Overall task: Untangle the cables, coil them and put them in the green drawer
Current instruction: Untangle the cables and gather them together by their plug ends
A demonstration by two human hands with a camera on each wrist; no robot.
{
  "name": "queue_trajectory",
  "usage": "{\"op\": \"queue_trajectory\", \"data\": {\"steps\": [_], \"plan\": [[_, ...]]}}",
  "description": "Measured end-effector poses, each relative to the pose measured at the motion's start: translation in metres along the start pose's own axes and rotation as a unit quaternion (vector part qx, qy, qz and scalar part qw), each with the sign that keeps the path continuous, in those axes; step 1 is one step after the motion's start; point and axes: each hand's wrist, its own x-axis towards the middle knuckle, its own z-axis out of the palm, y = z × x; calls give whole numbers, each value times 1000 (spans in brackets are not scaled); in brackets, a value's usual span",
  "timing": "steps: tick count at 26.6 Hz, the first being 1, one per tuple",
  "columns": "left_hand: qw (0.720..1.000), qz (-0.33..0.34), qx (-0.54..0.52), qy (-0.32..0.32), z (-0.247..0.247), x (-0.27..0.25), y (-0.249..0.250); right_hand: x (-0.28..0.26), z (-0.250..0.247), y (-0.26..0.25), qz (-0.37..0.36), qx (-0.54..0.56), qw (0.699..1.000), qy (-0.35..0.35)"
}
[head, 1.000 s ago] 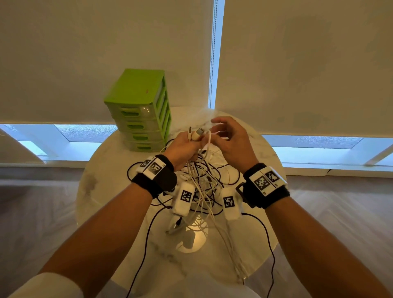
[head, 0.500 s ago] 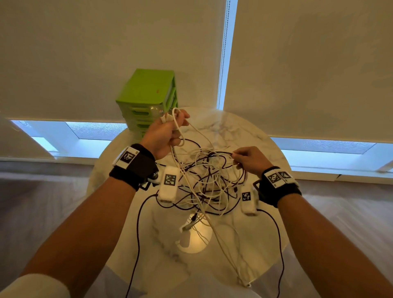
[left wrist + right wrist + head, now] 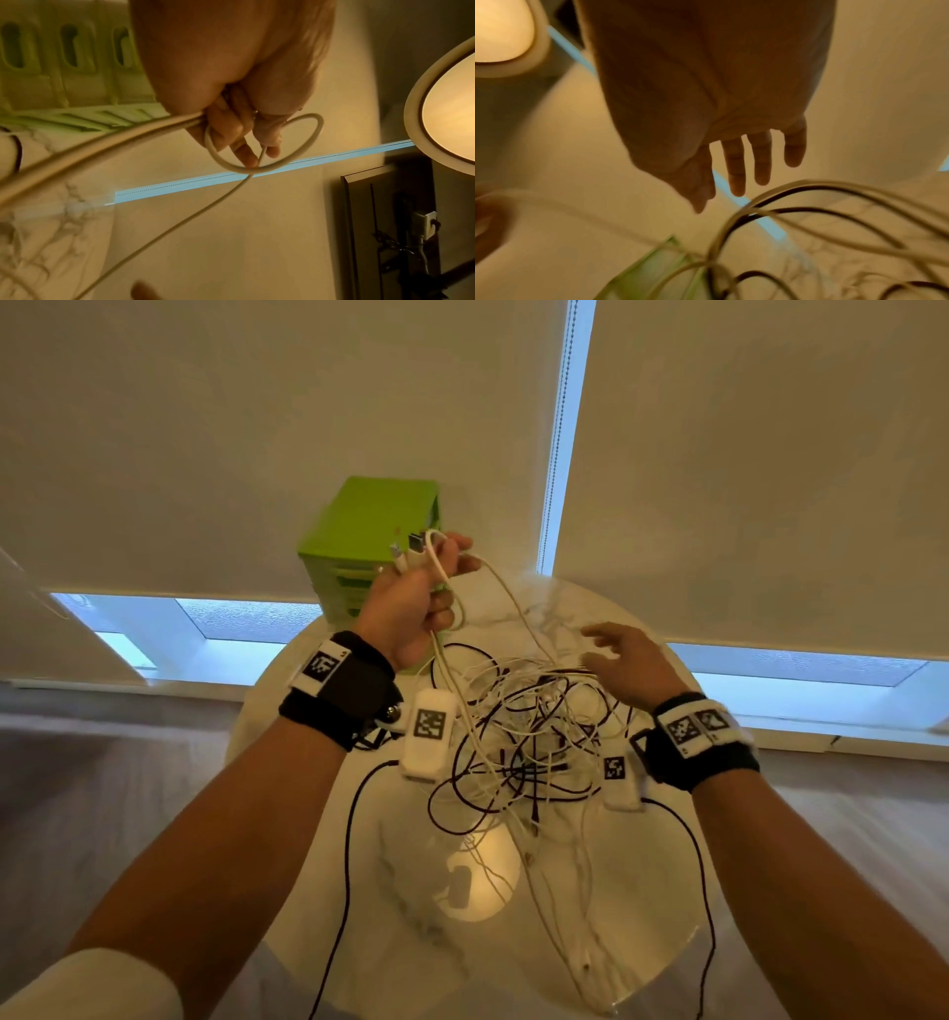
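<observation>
A tangle of white and dark cables (image 3: 518, 742) lies on the round marble table (image 3: 642, 891). My left hand (image 3: 416, 598) is raised above the table in front of the green drawer unit (image 3: 369, 526) and grips a white cable (image 3: 295, 158), with its plugs (image 3: 411, 549) sticking up from the fist and a loop hanging below. Strands run from it down into the tangle. My right hand (image 3: 621, 654) hovers over the tangle's right side with fingers (image 3: 736, 168) spread, holding nothing. The cables (image 3: 821, 219) lie just below it.
The drawer unit's drawers (image 3: 66, 48) are closed, at the table's back left. Roller blinds (image 3: 744, 454) hang behind the table. Black wrist-camera leads (image 3: 349, 865) trail off the table's front edge. A lamp's reflection (image 3: 477, 875) shines on the tabletop.
My left hand has lifted the white cable higher, up before the drawer unit. My right hand has let go of the tangle and opened its fingers.
</observation>
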Motion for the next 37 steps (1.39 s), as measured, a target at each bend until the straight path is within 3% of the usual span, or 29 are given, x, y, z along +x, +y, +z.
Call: {"op": "queue_trajectory", "data": {"steps": [3,6,8,12,17,21,24,26,30,37], "plan": [[1000,-4,-14,-18,10,0,-1,-6,21,-39,-71,-30,992,-99],[999,14,-25,-29,8,-1,-3,-2,23,-52,-99,-36,992,-66],[999,22,-11,-35,-1,-1,-9,0,17,-55,-111,17,992,-50],[990,-12,129,-56,3,-4,-44,-5,1,-73,-180,104,976,-60],[963,1,262,-64,18,-5,-69,-13,-11,-96,-238,164,956,-39],[964,-10,261,-58,21,0,-69,-18,-14,-93,-202,232,951,25],[980,-18,196,-25,21,0,-71,-18,-3,-80,-125,126,983,-42],[993,-38,107,21,20,1,-70,-21,9,-70,-107,51,990,-82],[996,-59,31,66,15,9,-60,-24,12,-60,-127,91,986,-57],[995,-23,-45,84,-7,20,-32,-16,-1,-44,-37,100,992,-63]]}}
